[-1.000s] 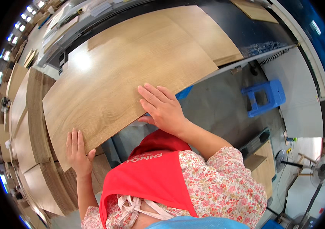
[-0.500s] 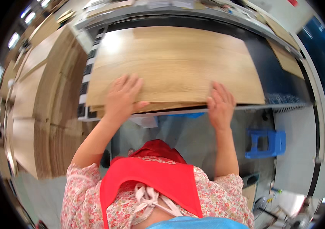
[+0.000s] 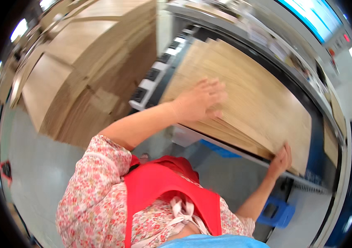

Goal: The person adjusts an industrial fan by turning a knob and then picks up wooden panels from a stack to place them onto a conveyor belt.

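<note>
Wood-coloured boards (image 3: 258, 99) lie flat in an uneven pile on the black tabletop (image 3: 319, 153), their near edges fanned and their far left corners stepped. Left hand (image 3: 203, 101), blurred, is over the left part of the pile near its front edge, fingers loosely spread and grasping nothing; whether they touch the wood is unclear. Right hand (image 3: 281, 161) is at the near edge toward the right end, fingertips on the top board; whether they pinch it cannot be told. The boards' long axis slants from upper left to lower right, along the tabletop's length. Left of it stands a taller stack (image 3: 89, 78) of similar wood.
</note>
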Demonstrator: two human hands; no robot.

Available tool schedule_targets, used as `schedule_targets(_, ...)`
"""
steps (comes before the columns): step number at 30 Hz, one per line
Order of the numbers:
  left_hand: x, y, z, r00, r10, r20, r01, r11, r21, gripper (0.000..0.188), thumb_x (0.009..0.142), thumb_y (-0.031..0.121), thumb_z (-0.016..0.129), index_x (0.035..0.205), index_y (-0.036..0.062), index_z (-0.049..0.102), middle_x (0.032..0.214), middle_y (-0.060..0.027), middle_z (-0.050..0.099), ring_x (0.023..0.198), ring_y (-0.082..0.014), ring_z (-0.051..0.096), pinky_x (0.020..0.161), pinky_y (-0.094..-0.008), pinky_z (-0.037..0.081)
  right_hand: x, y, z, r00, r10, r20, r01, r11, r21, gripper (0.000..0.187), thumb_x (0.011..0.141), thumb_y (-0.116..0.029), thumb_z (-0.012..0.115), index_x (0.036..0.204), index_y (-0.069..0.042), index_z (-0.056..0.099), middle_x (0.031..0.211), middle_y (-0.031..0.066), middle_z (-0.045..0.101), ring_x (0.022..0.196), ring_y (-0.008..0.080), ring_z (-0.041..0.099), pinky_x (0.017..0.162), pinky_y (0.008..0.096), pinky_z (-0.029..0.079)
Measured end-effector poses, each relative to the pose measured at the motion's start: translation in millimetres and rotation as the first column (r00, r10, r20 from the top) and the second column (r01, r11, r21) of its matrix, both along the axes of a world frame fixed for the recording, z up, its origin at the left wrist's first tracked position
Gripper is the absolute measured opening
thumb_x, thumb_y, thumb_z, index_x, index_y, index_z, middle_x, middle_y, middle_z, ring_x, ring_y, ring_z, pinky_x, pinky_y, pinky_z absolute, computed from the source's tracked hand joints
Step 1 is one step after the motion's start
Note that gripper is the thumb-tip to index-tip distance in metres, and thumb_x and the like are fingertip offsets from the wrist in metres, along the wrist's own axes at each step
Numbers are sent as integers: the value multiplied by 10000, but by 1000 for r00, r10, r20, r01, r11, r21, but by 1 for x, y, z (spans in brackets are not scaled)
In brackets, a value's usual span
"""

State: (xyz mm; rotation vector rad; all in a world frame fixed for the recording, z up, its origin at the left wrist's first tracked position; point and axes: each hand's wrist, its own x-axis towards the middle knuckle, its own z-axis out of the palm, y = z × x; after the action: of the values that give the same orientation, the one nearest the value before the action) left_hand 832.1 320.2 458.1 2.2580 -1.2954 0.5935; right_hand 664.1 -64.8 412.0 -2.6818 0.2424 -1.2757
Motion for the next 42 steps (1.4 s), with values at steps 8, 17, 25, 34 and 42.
schedule_targets(8, 111, 330, 36, 281, 952, 121, -855, 191, 483, 745, 836, 498, 561, 1371, 30, 337, 1437, -158, 335, 1363, -305, 238, 1098, -430, 230, -13, 39, 18, 938, -256, -234, 308, 925, 222, 286, 942, -173, 493, 1071, 50, 618, 1101, 182, 631, 1007, 315, 605, 845, 371, 476)
schedule_targets(17, 122, 480, -37, 215, 944, 252, -920, 109, 377, 553, 870, 376, 566, 1313, 66, 448, 1376, -99, 441, 1271, -249, 407, 1042, -386, 343, 54, 269, 76, 979, 198, -45, -197, 980, 6, 124, 866, -34, 528, 929, 2, 628, 919, 131, 669, 833, 264, 647, 725, 336, 511)
schedule_targets(25, 69, 455, -39, 333, 838, 432, -940, 259, 223, 429, 887, 295, 560, 1241, 57, 509, 1299, -107, 513, 1176, -270, 496, 930, -391, 432, 90, 438, 37, 352, 935, -34, -898, 348, 269, 152, 762, -74, 656, 890, -42, 579, 930, 84, 651, 773, 241, 620, 669, 361, 491)
schedule_targets(34, -29, 424, -32, 447, 727, 522, -894, 381, 235, 356, 849, 242, 630, 1149, 57, 578, 1195, -98, 595, 1052, -272, 585, 819, -357, 492, 92, 469, 10, 134, 991, -14, -751, 111, 651, 160, 835, -147, 581, 780, -16, 508, 724, 115, 564, 687, 347, 547, 610, 435, 435)
schedule_targets(42, -104, 290, -20, 623, 700, 349, -757, 652, 44, 289, 790, 190, 699, 1035, 57, 624, 1062, -111, 650, 1001, -266, 625, 787, -361, 492, 98, 525, -3, 170, 870, 463, 491, -482, 725, 410, 931, -437, 505, 1050, -45, 524, 886, 30, 596, 890, 149, 574, 813, 317, 468)
